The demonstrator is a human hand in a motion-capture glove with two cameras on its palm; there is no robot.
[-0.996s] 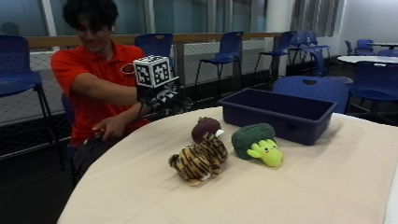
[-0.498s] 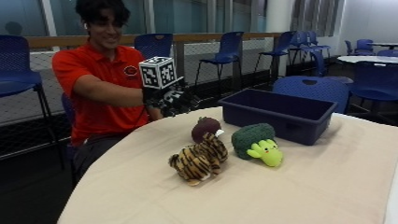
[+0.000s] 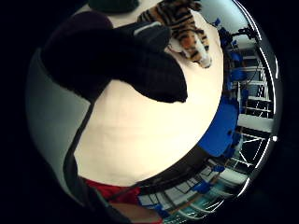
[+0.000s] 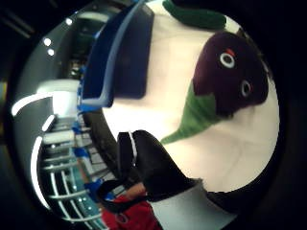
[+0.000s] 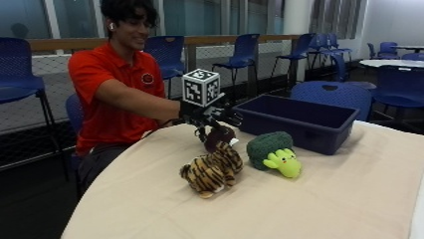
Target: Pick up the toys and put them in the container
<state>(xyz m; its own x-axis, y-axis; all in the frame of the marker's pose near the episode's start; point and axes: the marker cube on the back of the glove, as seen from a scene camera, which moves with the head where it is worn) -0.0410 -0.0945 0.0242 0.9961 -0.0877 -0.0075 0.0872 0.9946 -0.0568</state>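
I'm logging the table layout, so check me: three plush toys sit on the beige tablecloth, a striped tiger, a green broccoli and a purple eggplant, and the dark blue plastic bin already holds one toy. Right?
Not quite. The dark blue plastic bin holds no toy; the outside view shows it empty. The rest stands: the striped tiger plush, green broccoli plush and purple eggplant plush sit on the beige tablecloth.
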